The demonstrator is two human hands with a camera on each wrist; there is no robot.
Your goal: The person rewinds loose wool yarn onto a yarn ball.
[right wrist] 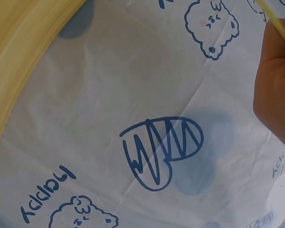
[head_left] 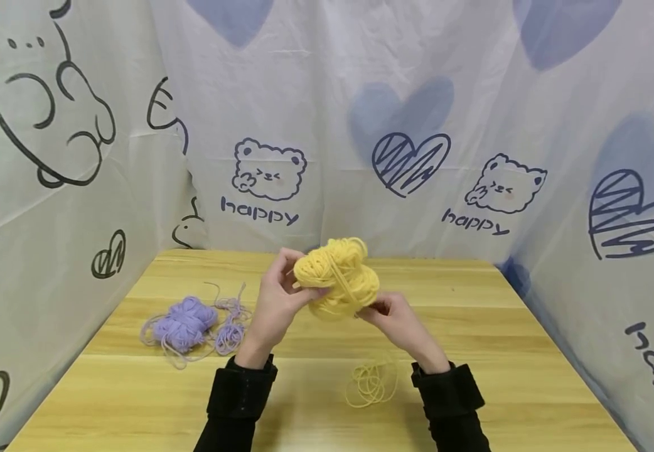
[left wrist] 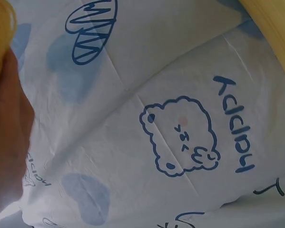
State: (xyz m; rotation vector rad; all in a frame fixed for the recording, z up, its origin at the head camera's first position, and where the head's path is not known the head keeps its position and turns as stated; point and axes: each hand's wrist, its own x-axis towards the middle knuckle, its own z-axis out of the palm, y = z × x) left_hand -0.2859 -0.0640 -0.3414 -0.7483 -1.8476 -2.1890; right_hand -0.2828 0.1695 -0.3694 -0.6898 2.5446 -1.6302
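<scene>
A skein of yellow yarn [head_left: 335, 276] is held up over the middle of the table, with bands of yarn crossing its waist. My left hand [head_left: 275, 304] grips its left side, thumb in front and fingers behind. At the skein's lower right, my right hand [head_left: 397, 320] has its fingers curled in a pinch on the yarn. A yellow strand [right wrist: 275, 21] runs to that hand in the right wrist view. Loose yellow loops [head_left: 371, 384] lie on the table below the hands. In the left wrist view, only part of the skein [left wrist: 0, 33] shows at the edge.
Left of my hands, a purple yarn skein [head_left: 186, 323] lies on the wooden table [head_left: 502, 376], with a loose purple tangle [head_left: 230, 336] next to it. White cloth [head_left: 327, 207] printed with hearts and bears hangs behind the table and along both sides.
</scene>
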